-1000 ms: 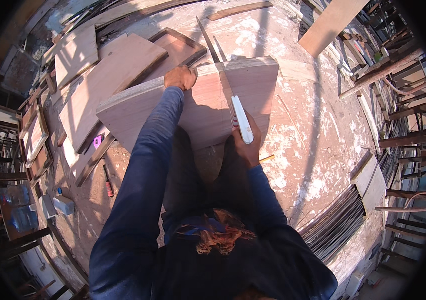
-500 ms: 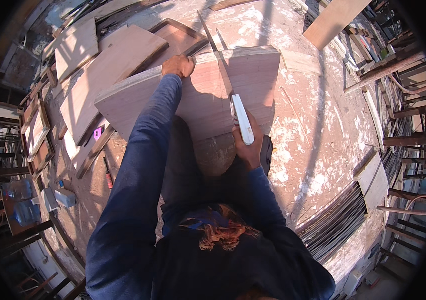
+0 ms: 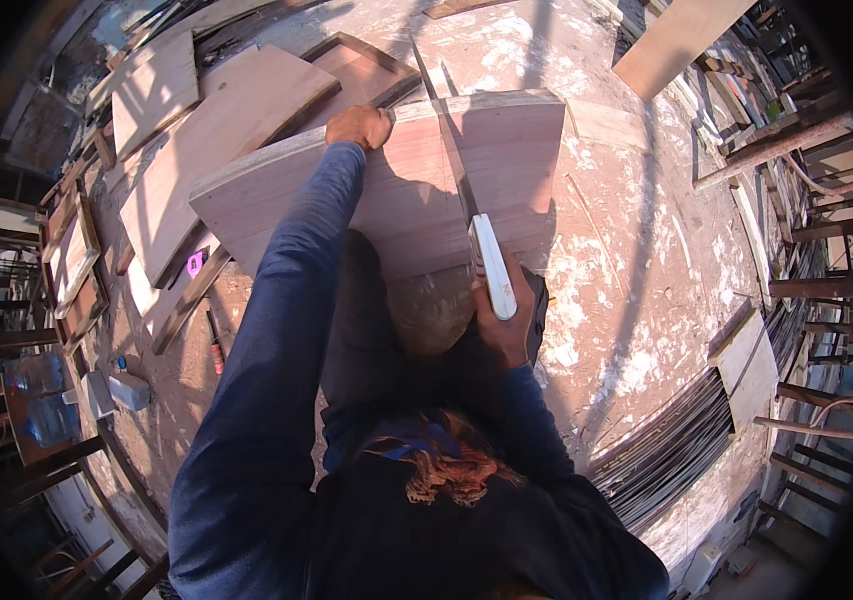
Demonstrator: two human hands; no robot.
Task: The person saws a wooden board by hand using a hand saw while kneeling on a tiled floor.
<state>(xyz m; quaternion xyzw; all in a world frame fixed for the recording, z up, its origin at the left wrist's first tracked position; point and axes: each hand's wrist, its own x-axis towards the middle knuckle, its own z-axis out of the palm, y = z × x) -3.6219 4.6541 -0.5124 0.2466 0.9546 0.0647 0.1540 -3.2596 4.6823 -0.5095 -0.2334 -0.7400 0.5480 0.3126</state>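
Right hand [image 3: 503, 325]: fingers closed round the white handle of a long-bladed handsaw [image 3: 477, 235], blade lying across the board. Left hand [image 3: 360, 126]: curled over the far edge of the curved reddish plywood board [image 3: 387, 190], which rests before the knees. Pale dusty concrete floor [image 3: 637, 270] open to the right; stacked plywood offcuts [image 3: 207, 130] crowd the left.

Sunlit dusty concrete floor [image 3: 647, 290] w/ scattered wood offcuts [image 3: 152, 85], metal rod bundle [image 3: 672, 450] at right.
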